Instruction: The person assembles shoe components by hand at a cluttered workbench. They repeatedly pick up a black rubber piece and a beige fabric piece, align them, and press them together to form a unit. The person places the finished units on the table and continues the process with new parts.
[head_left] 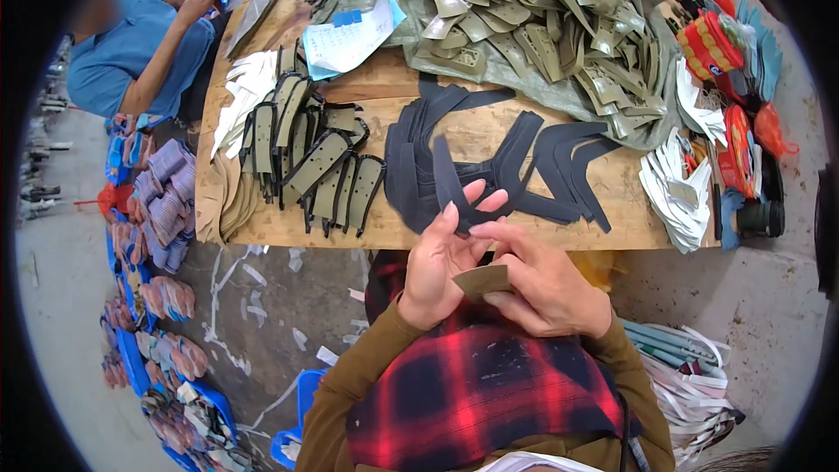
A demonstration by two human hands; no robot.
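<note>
In front of my lap, my left hand (437, 267) is raised palm up, its thumb and fingers around a black fabric piece (450, 177) that stands up over the table edge. My right hand (551, 284) meets it, index fingertip by the left fingers. Its thumb and curled fingers grip a small olive piece (483, 281). Just beyond my hands lie stacked black V-shaped pieces (409, 153), and more black V-shaped pieces (559, 157) fan out to the right. Olive pieces with black edging (323, 166) are heaped on the left.
A large pile of olive cut pieces (533, 13) lies on plastic sheeting across the wooden table (367, 96). White pieces (677, 192) sit at the right edge, beside red packages (738, 149). A person in blue (144, 52) works at far left, near bundled pieces (166, 201).
</note>
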